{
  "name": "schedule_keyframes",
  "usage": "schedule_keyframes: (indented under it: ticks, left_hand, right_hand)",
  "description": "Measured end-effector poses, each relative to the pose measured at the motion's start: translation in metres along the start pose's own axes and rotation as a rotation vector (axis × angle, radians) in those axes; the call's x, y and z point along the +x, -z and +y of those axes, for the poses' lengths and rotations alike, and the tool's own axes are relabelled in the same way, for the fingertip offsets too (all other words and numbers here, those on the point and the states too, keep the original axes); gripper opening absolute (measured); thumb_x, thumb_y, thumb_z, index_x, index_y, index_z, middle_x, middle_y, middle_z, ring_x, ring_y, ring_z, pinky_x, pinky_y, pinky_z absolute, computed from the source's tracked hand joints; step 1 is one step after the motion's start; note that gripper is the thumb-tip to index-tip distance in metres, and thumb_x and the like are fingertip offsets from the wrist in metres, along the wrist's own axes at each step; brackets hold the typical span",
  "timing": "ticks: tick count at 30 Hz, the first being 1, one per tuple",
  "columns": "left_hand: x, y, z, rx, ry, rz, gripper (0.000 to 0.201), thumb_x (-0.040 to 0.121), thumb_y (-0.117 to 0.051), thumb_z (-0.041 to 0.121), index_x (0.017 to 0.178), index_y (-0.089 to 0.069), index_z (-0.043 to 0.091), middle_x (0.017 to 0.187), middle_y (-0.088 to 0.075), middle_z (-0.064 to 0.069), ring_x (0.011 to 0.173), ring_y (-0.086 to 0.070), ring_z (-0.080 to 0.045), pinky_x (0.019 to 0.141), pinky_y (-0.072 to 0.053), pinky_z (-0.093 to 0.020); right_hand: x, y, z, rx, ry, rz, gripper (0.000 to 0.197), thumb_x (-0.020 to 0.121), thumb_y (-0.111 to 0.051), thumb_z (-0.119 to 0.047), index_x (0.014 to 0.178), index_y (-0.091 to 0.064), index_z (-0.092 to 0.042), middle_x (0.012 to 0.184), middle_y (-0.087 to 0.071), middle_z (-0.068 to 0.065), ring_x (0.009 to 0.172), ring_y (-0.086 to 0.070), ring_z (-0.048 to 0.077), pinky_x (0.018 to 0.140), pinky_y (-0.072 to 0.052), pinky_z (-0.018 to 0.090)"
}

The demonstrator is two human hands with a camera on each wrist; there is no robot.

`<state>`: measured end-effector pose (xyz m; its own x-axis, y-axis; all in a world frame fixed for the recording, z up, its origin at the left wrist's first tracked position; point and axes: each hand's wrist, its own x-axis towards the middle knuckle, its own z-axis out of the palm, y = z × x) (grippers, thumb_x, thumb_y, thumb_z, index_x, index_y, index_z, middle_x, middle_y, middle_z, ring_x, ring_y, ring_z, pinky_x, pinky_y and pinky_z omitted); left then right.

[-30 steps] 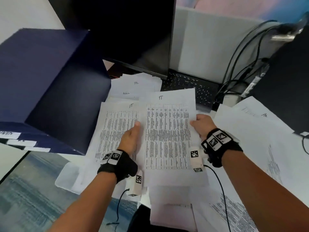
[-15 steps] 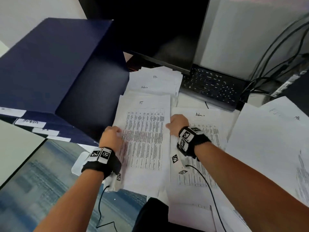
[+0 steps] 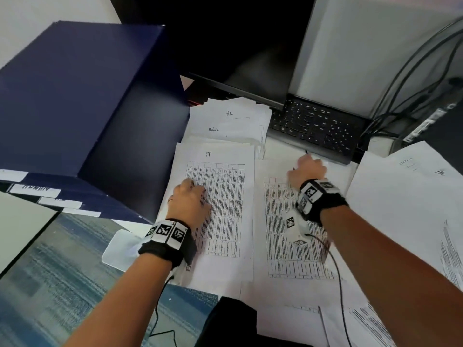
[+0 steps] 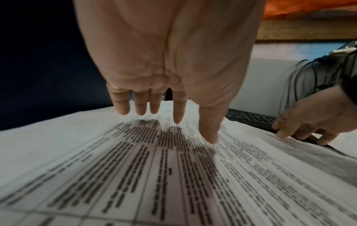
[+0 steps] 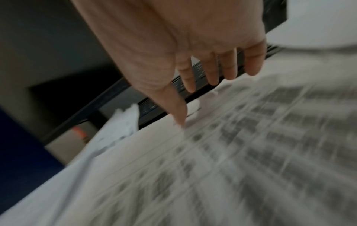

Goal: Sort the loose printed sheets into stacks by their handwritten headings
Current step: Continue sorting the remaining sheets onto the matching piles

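A printed sheet headed "IT" (image 3: 225, 186) tops a stack at centre left. My left hand (image 3: 191, 196) hovers over its table with straight fingers, the thumb tip (image 4: 211, 137) touching the paper (image 4: 135, 175). To the right lies another printed sheet (image 3: 283, 236); my right hand (image 3: 307, 169) sits over its top edge with straight fingers and hides its heading. In the right wrist view the thumb (image 5: 179, 116) touches that blurred sheet (image 5: 231, 160). Behind the IT stack lie sheets headed "Hr" (image 3: 229, 113) and "Admin" (image 3: 213, 129).
A dark blue box (image 3: 82, 101) with labelled folders stands at the left. A black keyboard (image 3: 315, 126) and a monitor (image 3: 238, 46) sit behind the papers, cables (image 3: 411, 83) at the right. More loose sheets (image 3: 406, 201) cover the right side.
The IT sheet that both hands held now lies on the left stack. My right hand has moved right and forward to the top of the neighbouring sheet. My left hand opened over the IT sheet.
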<state>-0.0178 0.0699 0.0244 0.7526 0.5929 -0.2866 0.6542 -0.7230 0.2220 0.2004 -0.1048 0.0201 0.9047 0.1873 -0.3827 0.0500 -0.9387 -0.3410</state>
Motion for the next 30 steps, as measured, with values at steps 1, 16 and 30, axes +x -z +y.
schedule_keyframes:
  ticks: [1,16,30]
  left_hand:
    - [0.000,-0.001,0.002,-0.014,-0.031,-0.043,0.056,0.082,-0.066,0.040,0.133,-0.048,0.024,0.151,-0.027,-0.006,0.135,-0.028,-0.028,0.109,-0.030,-0.048]
    - [0.022,0.007,0.033,-0.056,-0.127,-0.183,0.056,0.083,-0.065,0.043,0.132,-0.049,0.022,0.143,-0.041,-0.005,0.131,-0.038,-0.025,0.108,-0.034,-0.042]
    - [0.043,-0.021,0.092,-0.449,-0.045,-0.293,0.063,0.084,-0.064,0.049,0.131,-0.045,0.011,0.115,-0.057,-0.004,0.104,-0.056,-0.020,0.085,-0.044,-0.027]
  right_hand:
    - [0.006,0.008,0.009,-0.049,-0.055,-0.007,0.055,0.082,-0.060,-0.016,0.132,-0.038,-0.011,0.134,-0.041,0.017,0.121,-0.041,0.034,0.097,-0.042,0.044]
    - [0.030,0.028,0.020,-0.243,0.275,-0.219,0.059,0.070,-0.078,-0.033,0.120,-0.048,-0.028,0.123,-0.056,-0.005,0.118,-0.049,0.024,0.107,-0.031,0.051]
    - [0.032,0.048,0.027,0.016,0.339,-0.292,0.020,0.083,-0.064,0.002,0.090,-0.067,-0.016,0.085,-0.058,-0.004,0.087,-0.058,0.017,0.064,-0.044,0.022]
